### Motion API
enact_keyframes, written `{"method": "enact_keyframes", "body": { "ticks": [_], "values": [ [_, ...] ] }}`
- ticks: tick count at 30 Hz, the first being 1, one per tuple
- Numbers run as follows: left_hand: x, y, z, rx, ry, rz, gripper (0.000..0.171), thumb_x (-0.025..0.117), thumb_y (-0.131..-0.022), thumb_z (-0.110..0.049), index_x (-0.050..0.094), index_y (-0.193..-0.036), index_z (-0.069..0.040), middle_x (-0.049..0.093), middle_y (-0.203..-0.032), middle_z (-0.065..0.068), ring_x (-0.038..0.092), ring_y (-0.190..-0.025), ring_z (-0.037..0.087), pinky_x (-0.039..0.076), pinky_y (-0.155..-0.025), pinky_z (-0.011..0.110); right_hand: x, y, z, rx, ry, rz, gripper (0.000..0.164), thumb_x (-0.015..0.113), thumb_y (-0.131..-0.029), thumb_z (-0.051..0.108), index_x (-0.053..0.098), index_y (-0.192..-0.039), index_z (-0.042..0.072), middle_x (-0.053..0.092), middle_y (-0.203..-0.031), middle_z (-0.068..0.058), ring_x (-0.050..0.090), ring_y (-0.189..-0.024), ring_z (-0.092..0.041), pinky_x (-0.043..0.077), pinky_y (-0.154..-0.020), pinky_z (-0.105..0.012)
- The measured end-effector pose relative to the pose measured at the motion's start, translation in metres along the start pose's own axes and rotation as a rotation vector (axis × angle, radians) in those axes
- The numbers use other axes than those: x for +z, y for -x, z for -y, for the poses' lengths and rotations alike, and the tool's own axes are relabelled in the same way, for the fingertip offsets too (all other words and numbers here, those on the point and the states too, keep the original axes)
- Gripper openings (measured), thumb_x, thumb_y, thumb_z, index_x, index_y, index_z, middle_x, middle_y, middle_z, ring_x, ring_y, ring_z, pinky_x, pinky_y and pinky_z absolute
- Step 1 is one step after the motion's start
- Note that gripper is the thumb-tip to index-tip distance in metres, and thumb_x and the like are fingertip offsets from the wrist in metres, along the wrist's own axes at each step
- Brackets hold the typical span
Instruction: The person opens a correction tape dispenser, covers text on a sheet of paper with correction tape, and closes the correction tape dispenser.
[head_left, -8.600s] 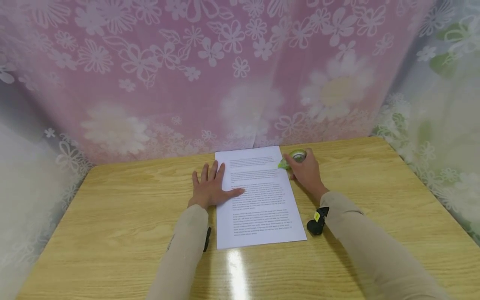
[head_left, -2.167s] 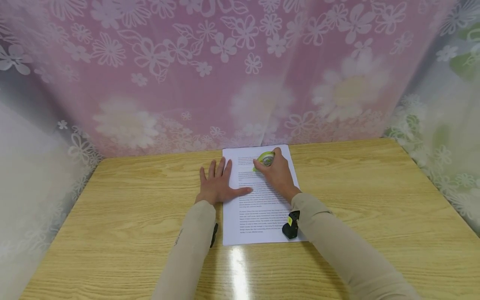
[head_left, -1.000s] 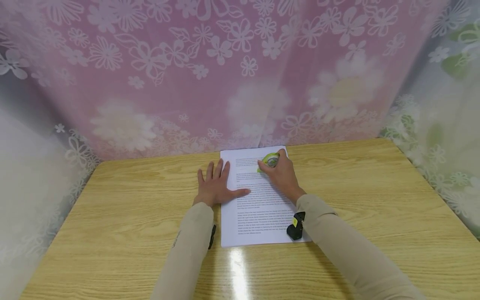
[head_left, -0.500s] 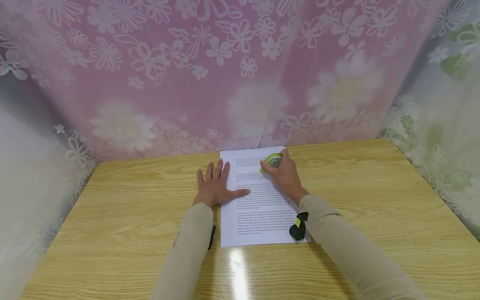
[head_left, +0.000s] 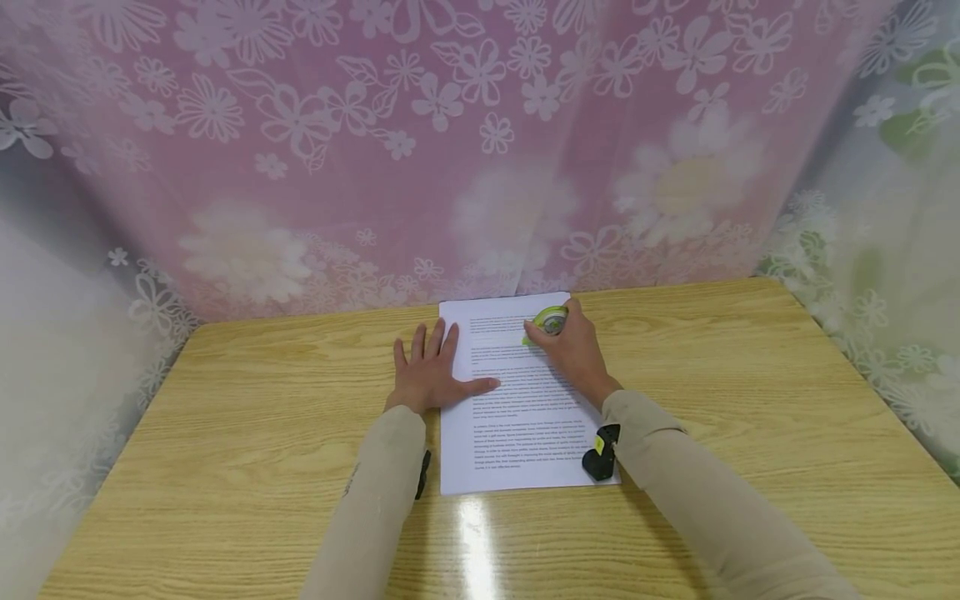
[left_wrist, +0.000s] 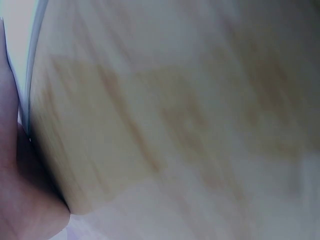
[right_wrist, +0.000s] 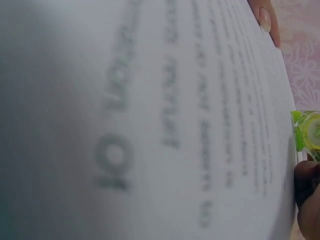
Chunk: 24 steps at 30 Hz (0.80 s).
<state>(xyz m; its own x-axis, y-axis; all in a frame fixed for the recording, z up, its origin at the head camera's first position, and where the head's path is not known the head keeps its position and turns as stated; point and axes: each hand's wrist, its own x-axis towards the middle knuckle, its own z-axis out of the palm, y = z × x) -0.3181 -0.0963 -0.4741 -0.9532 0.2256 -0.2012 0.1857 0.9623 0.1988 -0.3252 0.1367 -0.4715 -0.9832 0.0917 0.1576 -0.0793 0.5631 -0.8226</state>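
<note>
Right hand (head_left: 579, 358): there it is on my head view, grip clenched around the green tape dispenser (head_left: 551, 320), thumb on its left side, fingers on its right.
Green tape dispenser: I have it over the upper right part of the page, narrow tip down at the paper, level with the gap between the top two blocks of print; actual contact I can't confirm.
Left hand (head_left: 431, 379): grip released, fingers fanned wide, lying across the page's left edge, thumb pointing inward over the text.
Printed paper (head_left: 517, 421): white, lengthwise, far edge right up by the cloth, the paragraphs too small for me to read here.
Bench (head_left: 255, 467): wood grain, with a bright streak of light just below the paper's near edge.
Sleeves (head_left: 712, 483): beige on both arms; a black device (head_left: 598, 458) with a yellow label sits at the right wrist, over the paper's lower right corner as I see it.
Cloth (head_left: 360, 167): pink behind the bench, white flowers all over.
Wrist views: left gives me mostly blur; right, large fuzzy lettering, dispenser at the border.
</note>
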Motion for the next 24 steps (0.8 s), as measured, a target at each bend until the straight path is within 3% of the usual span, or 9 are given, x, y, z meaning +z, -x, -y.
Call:
{"method": "enact_keyframes", "body": {
  "ticks": [24],
  "values": [
    [-0.011, 0.010, -0.007, 0.000, -0.007, 0.014, 0.118, 0.043, -0.068, -0.089, 0.002, -0.155, -0.022, -0.006, -0.160, 0.001, -0.008, -0.144, 0.030, -0.006, -0.108, 0.059, -0.010, 0.002, -0.008, -0.008, -0.021, 0.006, 0.060, 0.070, -0.087, 0.035, 0.039, -0.123, -0.002, 0.058, -0.101, -0.016, 0.062, -0.083, -0.026, 0.051, -0.071, -0.037]
  ]
}}
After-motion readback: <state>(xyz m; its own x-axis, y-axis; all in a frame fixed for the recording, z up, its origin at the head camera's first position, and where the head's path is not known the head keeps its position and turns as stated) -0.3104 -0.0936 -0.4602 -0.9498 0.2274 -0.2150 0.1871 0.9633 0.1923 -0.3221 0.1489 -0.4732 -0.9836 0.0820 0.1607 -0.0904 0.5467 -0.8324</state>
